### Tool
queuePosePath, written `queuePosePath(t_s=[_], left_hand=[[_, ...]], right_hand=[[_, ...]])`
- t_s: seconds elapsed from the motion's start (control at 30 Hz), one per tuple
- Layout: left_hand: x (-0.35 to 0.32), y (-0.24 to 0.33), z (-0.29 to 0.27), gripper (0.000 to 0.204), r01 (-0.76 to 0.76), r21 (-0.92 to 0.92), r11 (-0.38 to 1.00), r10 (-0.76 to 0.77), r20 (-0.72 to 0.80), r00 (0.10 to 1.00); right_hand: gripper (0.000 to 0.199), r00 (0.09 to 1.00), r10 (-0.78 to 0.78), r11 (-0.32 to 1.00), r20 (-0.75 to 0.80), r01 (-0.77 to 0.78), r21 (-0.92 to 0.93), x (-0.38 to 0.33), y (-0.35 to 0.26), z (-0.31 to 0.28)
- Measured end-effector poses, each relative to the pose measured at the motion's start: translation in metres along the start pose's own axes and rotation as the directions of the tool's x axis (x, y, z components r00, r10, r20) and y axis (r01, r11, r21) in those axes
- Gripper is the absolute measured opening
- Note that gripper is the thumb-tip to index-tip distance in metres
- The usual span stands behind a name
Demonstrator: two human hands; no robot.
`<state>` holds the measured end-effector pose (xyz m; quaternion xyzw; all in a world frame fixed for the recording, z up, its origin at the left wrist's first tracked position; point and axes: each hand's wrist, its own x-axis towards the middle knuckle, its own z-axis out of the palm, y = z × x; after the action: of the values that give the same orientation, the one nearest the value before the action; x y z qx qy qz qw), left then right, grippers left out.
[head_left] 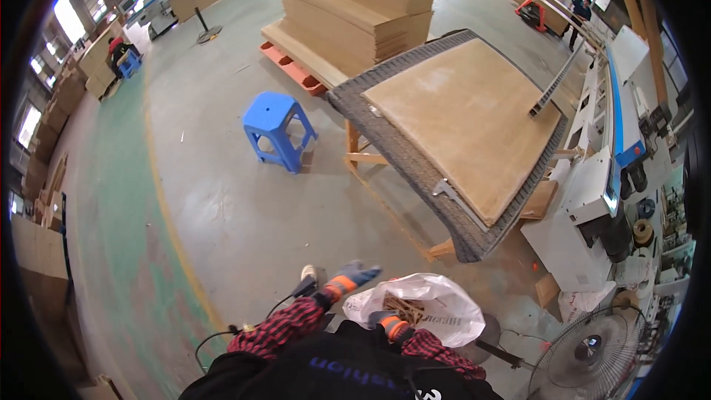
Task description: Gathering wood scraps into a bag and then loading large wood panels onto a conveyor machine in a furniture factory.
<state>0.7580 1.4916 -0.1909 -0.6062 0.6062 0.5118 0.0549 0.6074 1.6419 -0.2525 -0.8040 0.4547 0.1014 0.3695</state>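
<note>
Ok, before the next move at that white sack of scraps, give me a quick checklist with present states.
1. Left hand empty: ok, gloved fingers spread, holding nothing.
2. Right hand placement: ok, at the mouth of the white sack.
3. Right hand grip: cannot tell, fingers hidden by the sack's rim.
4. Sack open: ok, brown scraps show inside.
5. Cable on the floor by the left arm: not ok, trip risk.
6. Floor fan close to the sack: not ok, crowds the right side.

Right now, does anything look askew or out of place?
Yes: the board on the grey-matted table lies skewed, its near corner overhanging the edge. Small scraps litter the floor beside the white sack.
</note>
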Motion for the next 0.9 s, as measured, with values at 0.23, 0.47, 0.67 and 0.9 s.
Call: queuePosePath(t_s=[0.23,0.47,0.67,0.9], left_hand=[[-0.002,-0.005,-0.062,0.092,-0.329,0.430,0.841,0.299,0.137,0.944],[0.122,-0.197,-0.205,0.069,0.174,0.059,0.983,-0.119,-0.515,0.849],[0.110,-0.247,-0.379,0.026,-0.353,-0.276,0.894,0.086,-0.668,0.739],[0.046,-0.110,-0.544,0.022,-0.477,-0.247,0.843,0.086,-0.814,0.574]], right_hand=[[0.033,0.945,-0.058,0.986,0.322,0.105,-0.132,0.137,-0.059,-0.012],[0.018,0.984,-0.133,0.914,0.116,0.167,-0.370,0.268,-0.177,-0.175],[0.014,0.974,-0.224,0.815,0.031,0.205,-0.541,0.353,-0.215,-0.288],[0.029,0.780,-0.466,0.869,-0.418,0.491,-0.053,0.371,-0.147,-0.502]])
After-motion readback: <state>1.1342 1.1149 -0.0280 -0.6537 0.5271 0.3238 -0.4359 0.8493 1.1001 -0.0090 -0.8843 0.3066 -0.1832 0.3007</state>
